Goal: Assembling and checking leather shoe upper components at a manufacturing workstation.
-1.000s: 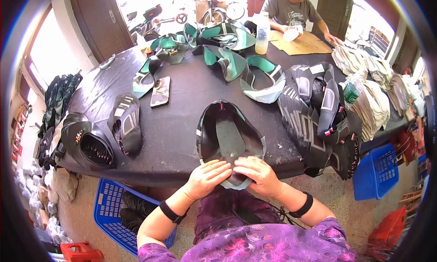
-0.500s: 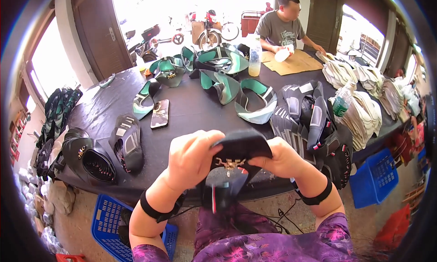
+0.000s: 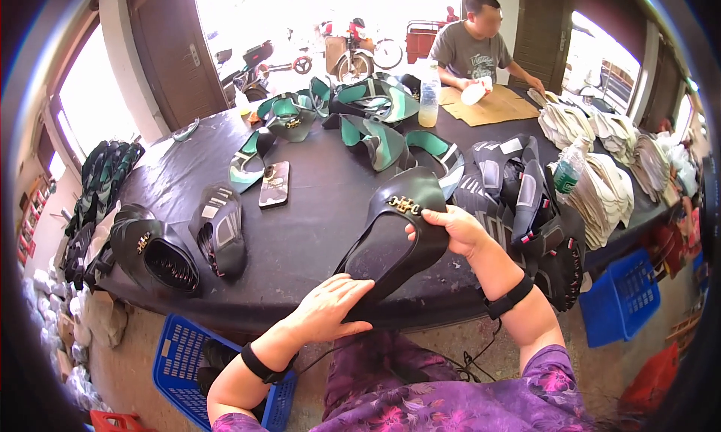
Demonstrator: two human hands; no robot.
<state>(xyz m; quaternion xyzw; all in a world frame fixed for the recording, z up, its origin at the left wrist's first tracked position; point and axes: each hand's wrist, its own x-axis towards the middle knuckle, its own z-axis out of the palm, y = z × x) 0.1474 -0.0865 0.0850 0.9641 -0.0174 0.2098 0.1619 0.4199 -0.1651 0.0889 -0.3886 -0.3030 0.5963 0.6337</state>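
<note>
Over the near edge of the table I hold a black shoe upper [image 3: 409, 240] with a gold-coloured chain ornament [image 3: 404, 205] across its front. Its rounded toe points away to the right, and its long opening faces up, showing a dark inside. My right hand [image 3: 460, 233] grips the side by the ornament, thumb on top and a fingertip showing inside the opening. At the narrow near end, my left hand [image 3: 330, 308] has its fingers along the edge and its thumb below, with the black material between them.
Black uppers [image 3: 154, 255] lie at left, near a phone [image 3: 275, 184]. Green-lined uppers [image 3: 368, 143] are spread farther back. Dark pieces [image 3: 518, 199] and pale pieces [image 3: 601, 192] are stacked at right. A co-worker [image 3: 477, 53] sits across by a bottle [image 3: 429, 98]. Blue baskets [image 3: 176, 349] stand below.
The upper has turned from toe-up in front of me to lying aslant with its opening visible. My left hand has moved down to its near end; my right hand stays near the ornament.
</note>
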